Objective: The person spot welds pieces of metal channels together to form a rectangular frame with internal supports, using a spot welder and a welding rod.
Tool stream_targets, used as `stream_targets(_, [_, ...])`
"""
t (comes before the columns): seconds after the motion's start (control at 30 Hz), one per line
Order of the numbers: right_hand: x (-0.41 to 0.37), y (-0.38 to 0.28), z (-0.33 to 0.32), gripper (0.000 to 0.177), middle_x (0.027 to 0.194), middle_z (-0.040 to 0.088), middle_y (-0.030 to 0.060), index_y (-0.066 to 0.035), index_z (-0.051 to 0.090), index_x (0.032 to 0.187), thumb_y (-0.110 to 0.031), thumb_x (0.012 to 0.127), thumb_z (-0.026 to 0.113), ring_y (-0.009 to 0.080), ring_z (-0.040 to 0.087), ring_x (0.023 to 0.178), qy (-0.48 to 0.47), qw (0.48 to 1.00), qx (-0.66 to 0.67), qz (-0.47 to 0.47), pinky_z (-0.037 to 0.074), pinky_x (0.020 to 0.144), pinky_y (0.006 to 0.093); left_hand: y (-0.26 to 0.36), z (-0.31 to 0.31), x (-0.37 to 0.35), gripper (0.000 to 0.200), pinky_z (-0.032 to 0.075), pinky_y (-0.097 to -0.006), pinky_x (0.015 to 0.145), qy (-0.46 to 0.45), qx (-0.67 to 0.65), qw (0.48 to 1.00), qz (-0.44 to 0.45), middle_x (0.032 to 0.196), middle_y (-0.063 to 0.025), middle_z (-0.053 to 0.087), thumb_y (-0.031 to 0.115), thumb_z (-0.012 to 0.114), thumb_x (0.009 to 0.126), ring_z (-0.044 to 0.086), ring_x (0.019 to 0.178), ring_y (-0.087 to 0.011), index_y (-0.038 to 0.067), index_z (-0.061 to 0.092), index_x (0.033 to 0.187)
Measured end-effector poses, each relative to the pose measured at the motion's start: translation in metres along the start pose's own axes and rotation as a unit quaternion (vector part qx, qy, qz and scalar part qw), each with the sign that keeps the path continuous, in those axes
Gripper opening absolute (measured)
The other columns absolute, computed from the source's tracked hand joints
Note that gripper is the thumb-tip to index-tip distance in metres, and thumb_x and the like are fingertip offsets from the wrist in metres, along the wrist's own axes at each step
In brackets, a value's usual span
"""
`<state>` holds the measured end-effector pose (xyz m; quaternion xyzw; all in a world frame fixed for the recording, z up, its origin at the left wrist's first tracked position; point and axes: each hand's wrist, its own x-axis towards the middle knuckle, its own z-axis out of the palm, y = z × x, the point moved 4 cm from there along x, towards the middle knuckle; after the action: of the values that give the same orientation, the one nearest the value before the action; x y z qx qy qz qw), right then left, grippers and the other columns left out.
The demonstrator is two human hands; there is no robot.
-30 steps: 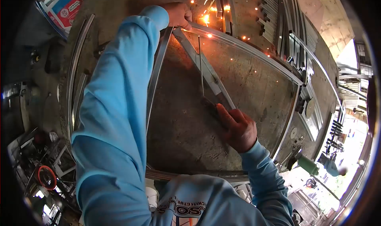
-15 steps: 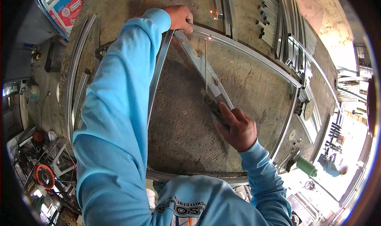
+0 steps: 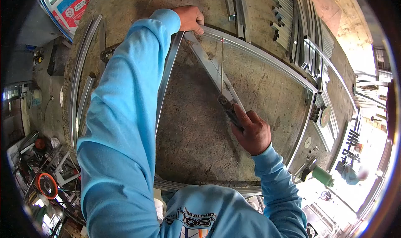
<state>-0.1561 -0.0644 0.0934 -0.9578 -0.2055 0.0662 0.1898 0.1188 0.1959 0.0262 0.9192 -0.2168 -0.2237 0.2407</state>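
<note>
My right hand [image 3: 254,132] is closed round the handle of a welding electrode holder [image 3: 226,103]. A thin welding rod [image 3: 222,66] rises from its jaws, and its tip glows red close to a metal tube [image 3: 259,54]. At the upper corner of a metal frame, my left hand [image 3: 190,19] has its fingers curled on that tube's end. A second frame tube [image 3: 168,71] runs down beside my left sleeve. Between the two, a flat metal bar [image 3: 209,63] lies slanting from the corner toward my right hand.
Several metal tubes [image 3: 280,18] are stacked at the upper right of the worktable [image 3: 196,154]. Long tubes [image 3: 81,71] lie along its left side. A grinding disc [image 3: 308,142] and a green cylindrical object [image 3: 322,176] are at the right. A person [image 3: 351,173] appears beyond.
The sparks near the tube have gone, leaving a red glow at the rod tip. My right hand has shifted slightly right and up with the holder. My left hand stays put.
</note>
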Motion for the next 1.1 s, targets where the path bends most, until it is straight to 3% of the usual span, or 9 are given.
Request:
stream_targets(0.13, [-0.001, 0.005, 0.008, 0.056, 0.105, 0.069, 0.0164, -0.014, 0.062, 0.127, -0.010, 0.073, 0.078, 0.0363, 0.069, 0.087, -0.006, 1.000, 0.007, 0.020, 0.056, 0.072, 0.0421, -0.005, -0.002, 0.002, 0.021, 0.052, -0.0358, 0.073, -0.019, -0.087, 0.995, -0.041, 0.088, -0.0106, 0.073, 0.017, 0.076, 0.081, 0.068, 0.081, -0.0216, 0.007, 0.074, 0.099])
stream_targets(0.23, [-0.001, 0.004, 0.010, 0.056, 0.104, 0.069, 0.0160, -0.014, 0.062, 0.127, -0.011, 0.074, 0.077, 0.0356, 0.069, 0.086, 0.018, 1.000, 0.013, 0.001, 0.057, 0.071, 0.0416, -0.006, 0.002, 0.006, 0.019, 0.054, -0.0321, 0.073, -0.006, -0.068, 0.997, -0.044, 0.086, -0.0081, 0.074, 0.008, 0.073, 0.081, 0.070, 0.082, -0.0184, 0.007, 0.074, 0.100])
stream_targets(0.3, [-0.001, 0.005, 0.010, 0.045, 0.084, 0.067, 0.0147, -0.021, 0.066, 0.121, -0.016, 0.078, 0.073, 0.0311, 0.067, 0.068, 0.056, 0.998, 0.016, -0.009, 0.055, 0.058, 0.0403, -0.007, 0.003, 0.005, 0.020, 0.054, -0.0344, 0.070, -0.022, -0.094, 0.990, -0.106, 0.084, -0.0071, 0.074, 0.002, 0.070, 0.079, 0.070, 0.078, -0.0184, 0.007, 0.073, 0.099])
stream_targets(0.43, [0.000, 0.005, 0.011, 0.048, 0.088, 0.067, 0.0142, -0.023, 0.065, 0.124, -0.016, 0.078, 0.073, 0.0310, 0.068, 0.070, 0.022, 1.000, -0.012, 0.008, 0.055, 0.060, 0.0399, 0.008, -0.002, -0.001, 0.019, 0.054, -0.0371, 0.072, 0.003, -0.024, 1.000, -0.015, 0.082, -0.0067, 0.073, 0.004, 0.072, 0.080, 0.069, 0.078, -0.0192, 0.007, 0.073, 0.099])
stream_targets(0.57, [-0.003, 0.006, 0.004, 0.057, 0.078, 0.058, 0.0065, -0.020, 0.063, 0.129, -0.016, 0.075, 0.078, 0.0263, 0.063, 0.066, 0.096, 0.990, 0.016, -0.100, 0.051, 0.056, 0.0369, -0.010, 0.001, 0.004, 0.022, 0.052, -0.0371, 0.073, 0.068, -0.056, 0.996, 0.027, 0.079, -0.0072, 0.071, 0.014, 0.075, 0.082, 0.067, 0.077, -0.0203, 0.004, 0.072, 0.101])
stream_targets(0.63, [-0.007, 0.003, -0.002, 0.055, 0.077, 0.057, 0.0052, -0.016, 0.064, 0.129, -0.019, 0.077, 0.079, 0.0252, 0.062, 0.065, 0.042, 0.995, 0.055, -0.072, 0.051, 0.055, 0.0375, -0.026, 0.019, 0.015, 0.027, 0.050, -0.0360, 0.074, 0.027, -0.147, 0.989, -0.009, 0.080, -0.0094, 0.070, 0.020, 0.077, 0.081, 0.065, 0.080, -0.0209, 0.003, 0.072, 0.100])
stream_targets(0.67, [-0.007, 0.001, -0.005, 0.055, 0.077, 0.057, 0.0052, -0.016, 0.064, 0.129, -0.019, 0.077, 0.079, 0.0252, 0.062, 0.065, 0.044, 0.995, 0.052, -0.070, 0.051, 0.055, 0.0375, 0.008, -0.003, -0.004, 0.026, 0.050, -0.0355, 0.075, -0.057, -0.045, 0.996, -0.049, 0.082, -0.0097, 0.071, 0.021, 0.078, 0.080, 0.064, 0.081, -0.0204, 0.004, 0.073, 0.099])
stream_targets(0.77, [-0.006, -0.001, -0.008, 0.053, 0.078, 0.059, 0.0060, -0.016, 0.064, 0.129, -0.021, 0.078, 0.079, 0.0266, 0.063, 0.064, 0.053, 0.996, 0.058, -0.043, 0.051, 0.055, 0.0387, 0.009, -0.006, -0.004, 0.028, 0.050, -0.0359, 0.075, -0.026, -0.018, 0.999, 0.025, 0.086, -0.0090, 0.072, 0.022, 0.078, 0.079, 0.065, 0.080, -0.0207, 0.004, 0.074, 0.101])
stream_targets(1.1, [-0.014, -0.017, -0.032, 0.059, 0.080, 0.061, 0.0091, -0.015, 0.061, 0.132, -0.019, 0.076, 0.081, 0.0277, 0.064, 0.065, 0.039, 0.993, 0.111, -0.022, 0.052, 0.058, 0.0382, 0.011, -0.008, -0.009, 0.033, 0.051, -0.0397, 0.080, -0.031, 0.004, 0.999, -0.007, 0.095, -0.0133, 0.072, 0.028, 0.077, 0.081, 0.067, 0.087, -0.0276, 0.005, 0.073, 0.104])
